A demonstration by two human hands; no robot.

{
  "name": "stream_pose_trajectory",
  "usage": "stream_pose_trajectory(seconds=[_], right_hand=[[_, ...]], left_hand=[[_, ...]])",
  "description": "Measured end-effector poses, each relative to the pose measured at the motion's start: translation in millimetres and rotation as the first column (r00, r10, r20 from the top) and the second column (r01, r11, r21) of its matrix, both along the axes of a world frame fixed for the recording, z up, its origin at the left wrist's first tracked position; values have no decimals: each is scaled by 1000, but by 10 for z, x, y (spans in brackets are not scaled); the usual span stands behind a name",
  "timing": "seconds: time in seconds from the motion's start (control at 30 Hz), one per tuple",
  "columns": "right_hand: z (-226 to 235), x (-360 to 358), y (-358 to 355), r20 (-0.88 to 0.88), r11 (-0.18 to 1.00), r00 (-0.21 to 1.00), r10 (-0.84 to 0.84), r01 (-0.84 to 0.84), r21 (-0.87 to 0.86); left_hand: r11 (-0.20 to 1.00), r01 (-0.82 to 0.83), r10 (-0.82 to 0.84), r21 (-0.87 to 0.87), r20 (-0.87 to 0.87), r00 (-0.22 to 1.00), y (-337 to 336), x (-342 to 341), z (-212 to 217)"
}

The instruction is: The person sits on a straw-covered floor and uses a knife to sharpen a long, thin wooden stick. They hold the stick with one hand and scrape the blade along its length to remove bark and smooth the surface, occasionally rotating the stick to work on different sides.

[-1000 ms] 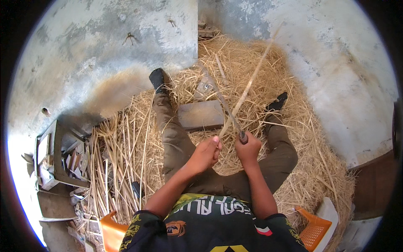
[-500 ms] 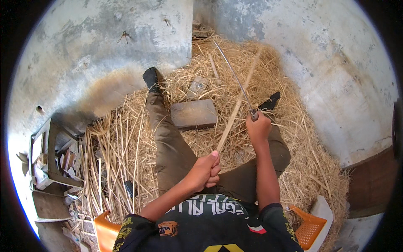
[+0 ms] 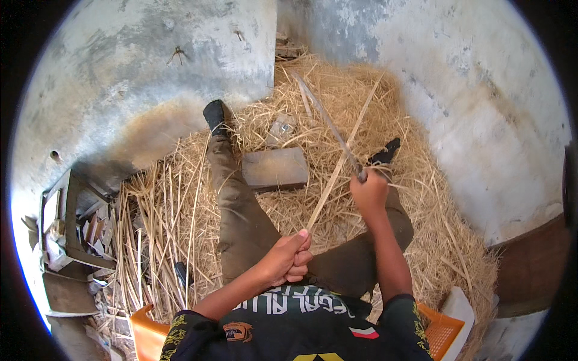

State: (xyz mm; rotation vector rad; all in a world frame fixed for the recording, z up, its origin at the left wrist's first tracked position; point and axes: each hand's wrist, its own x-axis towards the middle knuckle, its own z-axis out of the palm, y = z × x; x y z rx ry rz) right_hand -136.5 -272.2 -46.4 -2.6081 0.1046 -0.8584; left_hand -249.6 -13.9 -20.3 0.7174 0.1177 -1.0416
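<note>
My left hand is closed round the near end of a long, pale bamboo strip, just in front of my shirt. The strip slants away to the far right over the shavings. In my closed right hand is the handle of a machete, its long, thin blade pointing to the far left. The blade crosses the strip a little beyond my right fist; whether the two touch, I cannot tell. My outstretched legs lie on either side of the strip.
Pale shavings cover the floor. A grey block lies between my legs, with a smaller block beyond. Uncut strips lie left, beside a wooden frame. An orange chair is under me; walls close the far side.
My left hand has drawn slightly nearer my body with the strip. The right fist has come a little nearer too, and the blade has turned, showing more of its flat side.
</note>
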Motion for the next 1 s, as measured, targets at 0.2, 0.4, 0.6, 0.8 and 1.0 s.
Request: stream_pose_trajectory(seconds=[0.2, 0.4, 0.6, 0.8, 1.0], right_hand=[[-38, -380, 54, 133, 944, 945, 297, -270, -192], [-8, -141, -279, -29, 991, 998, -49, 45, -125], [-47, -414, 145, -53, 983, 982, 182, -182, 4], [377, -523, 591, -8, 421, 841, 540, -262, 869], [499, -652, 620, 30, 132, 761, 648, -151, 980]], left_hand=[[1000, 19, -18, -13, 42, 999, 11, 81, -72], [998, 60, -58, 31, -66, 996, 130, -62, -89], [995, 43, -36, -92, 83, 996, 209, -74, -306], [996, 86, -81, -6, 253, 964, 215, -29, -327], [996, 93, -83, -11, 365, 927, 162, 33, -310]])
